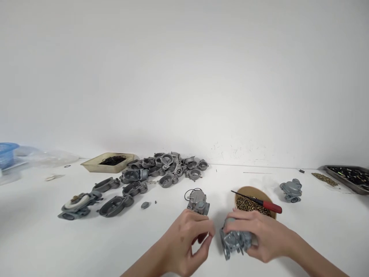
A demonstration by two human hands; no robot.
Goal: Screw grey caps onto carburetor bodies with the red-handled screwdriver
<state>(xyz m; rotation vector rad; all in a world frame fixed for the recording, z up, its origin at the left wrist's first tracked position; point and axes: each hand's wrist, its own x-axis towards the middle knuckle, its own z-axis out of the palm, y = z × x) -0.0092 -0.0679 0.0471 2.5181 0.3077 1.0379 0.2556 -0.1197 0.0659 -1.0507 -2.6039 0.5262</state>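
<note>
My right hand (261, 236) is wrapped around a grey metal carburetor (235, 243) low over the table. To its left, my left hand (190, 240) curls with thumb and forefinger brought near each other; anything pinched there is too small to make out. Just beyond the left knuckles stands another carburetor (198, 201), with a thin black rubber ring (188, 194) at its top left. Behind my right hand sits a tan bowl (240, 189) of small brass-coloured screws (249, 206). Across the bowl lies a screwdriver (272, 206) with a red and black handle.
Grey float bowls (167, 159) are heaped at the back centre, beside a cream tray (89, 164) of black rings. A carburetor with a white part (77, 204) lies left, another carburetor (291, 190) right. A dark tray (364, 190) of black pieces stands far right. The wall closes off the back.
</note>
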